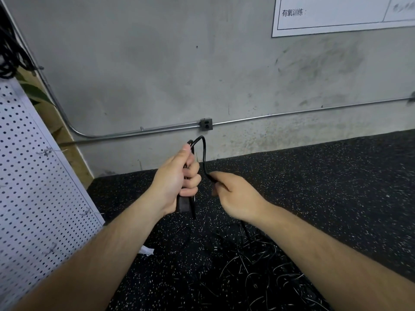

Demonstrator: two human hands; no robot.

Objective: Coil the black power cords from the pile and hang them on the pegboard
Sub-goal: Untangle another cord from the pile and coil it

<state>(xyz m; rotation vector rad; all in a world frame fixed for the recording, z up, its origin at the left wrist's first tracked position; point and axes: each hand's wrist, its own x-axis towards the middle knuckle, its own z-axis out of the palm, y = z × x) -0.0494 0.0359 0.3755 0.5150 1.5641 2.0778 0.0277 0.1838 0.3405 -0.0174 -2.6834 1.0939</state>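
From the head view, my left hand (177,178) is clamped round the gathered power cord (203,149). My right hand (238,196), just beside it, pinches the strand. I should feed even loops leftward, without twists. The pile (258,261) lies below my right hand, the pegboard (33,176) left of both

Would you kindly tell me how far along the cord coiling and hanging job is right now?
Early on. Some hung cords seem to be up at the top of the pegboard. The left hand grips one partly gathered cord, and the right hand holds its loose strand. A tangled pile lies on the floor, not yet coiled.
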